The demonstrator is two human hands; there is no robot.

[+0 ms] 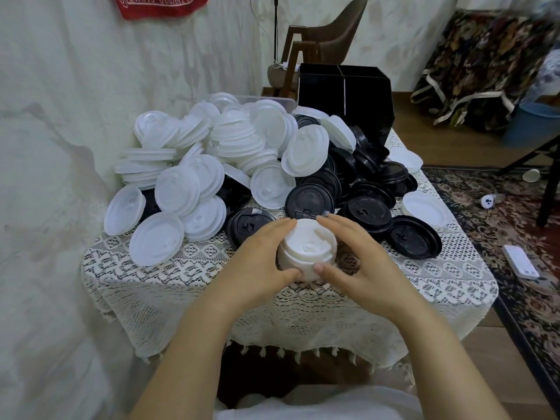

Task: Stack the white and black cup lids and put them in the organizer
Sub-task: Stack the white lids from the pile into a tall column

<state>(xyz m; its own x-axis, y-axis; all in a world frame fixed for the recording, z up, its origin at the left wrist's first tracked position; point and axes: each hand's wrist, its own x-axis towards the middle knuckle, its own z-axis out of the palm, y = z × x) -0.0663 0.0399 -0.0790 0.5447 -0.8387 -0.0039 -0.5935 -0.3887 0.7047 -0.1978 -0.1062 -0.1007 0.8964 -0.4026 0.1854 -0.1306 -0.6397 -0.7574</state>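
Cupping a stack of white lids (pixel 307 248) at the near middle of the lace-covered worktop (pixel 151 283), we curl our left hand (pixel 254 265) round its left side and our right hand (pixel 363 262) round its right. Loose white lids (pixel 236 137) and black lids (pixel 309 201) heap behind it, before the black organizer (pixel 345 92).

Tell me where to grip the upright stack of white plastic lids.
Grip the stack of white plastic lids by its side wall, low, from both sides, as the left hand and right hand cup it; lifted by the top, loose lids would likely separate.
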